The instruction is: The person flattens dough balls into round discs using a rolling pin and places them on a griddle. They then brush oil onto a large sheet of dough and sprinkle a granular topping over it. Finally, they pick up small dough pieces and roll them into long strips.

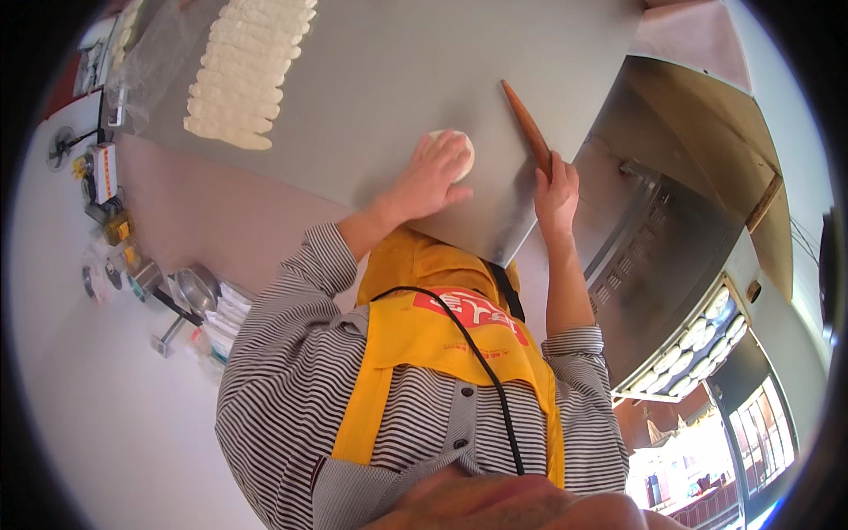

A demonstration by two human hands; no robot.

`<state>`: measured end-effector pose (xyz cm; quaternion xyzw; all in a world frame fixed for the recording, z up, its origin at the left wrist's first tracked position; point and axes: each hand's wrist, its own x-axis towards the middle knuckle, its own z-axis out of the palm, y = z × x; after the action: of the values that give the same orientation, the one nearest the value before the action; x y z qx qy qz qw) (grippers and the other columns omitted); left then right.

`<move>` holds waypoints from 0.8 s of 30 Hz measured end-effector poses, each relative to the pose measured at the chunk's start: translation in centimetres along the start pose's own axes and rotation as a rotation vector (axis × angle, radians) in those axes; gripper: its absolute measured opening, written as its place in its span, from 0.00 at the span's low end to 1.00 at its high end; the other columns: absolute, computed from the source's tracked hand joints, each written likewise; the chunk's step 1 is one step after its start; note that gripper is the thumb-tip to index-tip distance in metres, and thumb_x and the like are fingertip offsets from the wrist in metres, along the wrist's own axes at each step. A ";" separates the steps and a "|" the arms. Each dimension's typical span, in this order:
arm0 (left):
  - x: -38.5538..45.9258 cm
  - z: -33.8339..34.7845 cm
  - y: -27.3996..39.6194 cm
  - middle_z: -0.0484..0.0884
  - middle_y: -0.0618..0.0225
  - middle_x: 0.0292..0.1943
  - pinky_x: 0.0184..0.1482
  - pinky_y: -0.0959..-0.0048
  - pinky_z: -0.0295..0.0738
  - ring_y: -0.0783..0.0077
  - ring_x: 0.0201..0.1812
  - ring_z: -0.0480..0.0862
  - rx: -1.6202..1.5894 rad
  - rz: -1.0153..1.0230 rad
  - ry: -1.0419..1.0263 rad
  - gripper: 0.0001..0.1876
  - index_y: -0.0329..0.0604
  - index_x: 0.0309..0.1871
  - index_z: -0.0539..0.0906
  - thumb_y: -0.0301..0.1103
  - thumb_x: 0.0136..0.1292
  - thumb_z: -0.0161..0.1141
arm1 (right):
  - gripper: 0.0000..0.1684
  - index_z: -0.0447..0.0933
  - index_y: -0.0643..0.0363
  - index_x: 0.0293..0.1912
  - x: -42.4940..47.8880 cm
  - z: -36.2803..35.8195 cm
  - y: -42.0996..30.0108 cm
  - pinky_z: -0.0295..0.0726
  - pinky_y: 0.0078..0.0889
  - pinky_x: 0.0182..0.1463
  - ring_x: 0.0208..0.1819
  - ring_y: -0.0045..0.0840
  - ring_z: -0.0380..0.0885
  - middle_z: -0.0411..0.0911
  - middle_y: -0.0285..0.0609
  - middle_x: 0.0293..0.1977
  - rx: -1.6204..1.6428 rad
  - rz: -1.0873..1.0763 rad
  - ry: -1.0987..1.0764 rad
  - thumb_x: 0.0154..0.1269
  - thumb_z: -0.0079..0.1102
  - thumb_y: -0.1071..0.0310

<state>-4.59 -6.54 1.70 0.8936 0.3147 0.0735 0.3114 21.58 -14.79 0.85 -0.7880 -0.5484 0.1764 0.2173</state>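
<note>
My left hand (434, 175) lies palm down over a round, flat piece of dough (469, 164) on the metal worktable (377, 79). Its fingers cover most of the round and look a little blurred; pale dough shows around their tips. At the table's right edge, my right hand (557, 199) grips one end of a tapered wooden rolling pin (525, 124). The pin's pointed far end angles up and left over the tabletop, and I cannot tell whether it touches the surface.
Strips of dough (242, 79) lie side by side at the far left, near clear plastic sheeting (156, 66). Right of the table stands a dark metal appliance (662, 245); a tray (682, 396) of several dough rounds is beyond. Metal bowls (197, 288) sit at left.
</note>
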 end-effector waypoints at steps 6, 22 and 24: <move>4.4 2.2 -0.2 0.65 0.55 0.75 0.75 0.43 0.53 0.53 0.77 0.60 0.333 -0.073 0.166 0.34 0.38 0.71 0.70 0.52 0.69 0.58 | 0.24 0.76 0.63 0.60 -5.4 -3.1 1.3 0.79 0.43 0.52 0.47 0.50 0.79 0.78 0.55 0.47 0.066 0.016 0.016 0.65 0.64 0.72; -4.1 1.3 -3.4 0.62 0.49 0.74 0.75 0.41 0.52 0.43 0.76 0.58 0.326 -0.223 0.281 0.37 0.32 0.73 0.64 0.46 0.69 0.61 | 0.29 0.75 0.52 0.61 -0.6 5.8 -6.0 0.77 0.44 0.49 0.48 0.36 0.77 0.77 0.41 0.45 -0.201 -0.474 0.099 0.61 0.67 0.57; -1.3 1.1 -3.5 0.62 0.49 0.75 0.75 0.41 0.51 0.43 0.77 0.57 0.318 -0.275 0.296 0.35 0.32 0.73 0.64 0.45 0.70 0.59 | 0.28 0.76 0.48 0.59 1.0 7.3 -3.7 0.78 0.44 0.48 0.45 0.35 0.79 0.78 0.39 0.43 -0.175 -0.501 0.086 0.62 0.67 0.52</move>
<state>-7.09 -5.80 -1.25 0.8597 0.4829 0.1101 0.1248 15.20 -11.68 -3.37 -0.6503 -0.7297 0.0353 0.2082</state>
